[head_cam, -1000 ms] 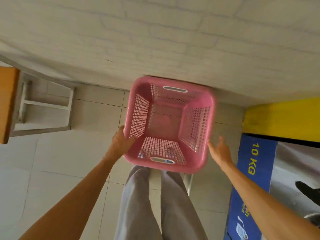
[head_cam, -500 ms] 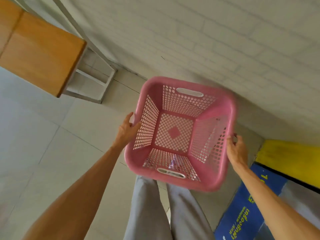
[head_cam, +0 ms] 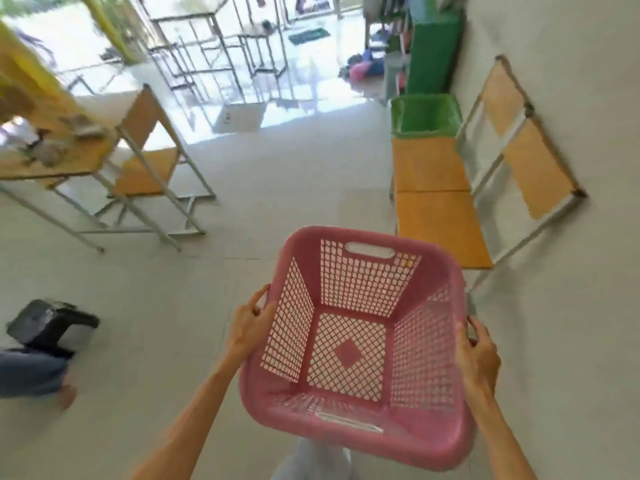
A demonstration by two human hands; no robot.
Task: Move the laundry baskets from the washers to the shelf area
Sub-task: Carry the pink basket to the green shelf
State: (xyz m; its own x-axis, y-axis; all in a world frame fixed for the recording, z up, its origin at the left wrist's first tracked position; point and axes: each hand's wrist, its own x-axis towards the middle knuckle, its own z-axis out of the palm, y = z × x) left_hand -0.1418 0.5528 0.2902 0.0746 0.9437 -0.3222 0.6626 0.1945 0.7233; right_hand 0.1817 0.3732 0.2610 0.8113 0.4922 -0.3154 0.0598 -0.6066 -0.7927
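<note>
An empty pink lattice laundry basket (head_cam: 360,327) is held in the air in front of me, its open top facing the camera. My left hand (head_cam: 250,325) grips its left rim, fingers curled over the edge. My right hand (head_cam: 477,351) grips the right rim. The basket's bottom shows a solid diamond in the middle. No washer is in view.
A wooden bench with a metal frame (head_cam: 436,199) runs along the right wall, a green basket (head_cam: 427,116) at its far end. A table with clutter (head_cam: 52,157) and a chair (head_cam: 145,171) stand at left. A black object (head_cam: 52,323) and a person's foot (head_cam: 65,396) lie lower left.
My right hand has closed on the basket's rim. The view has swung from the wall and washer to the open room with the bench, the basket carried along.
</note>
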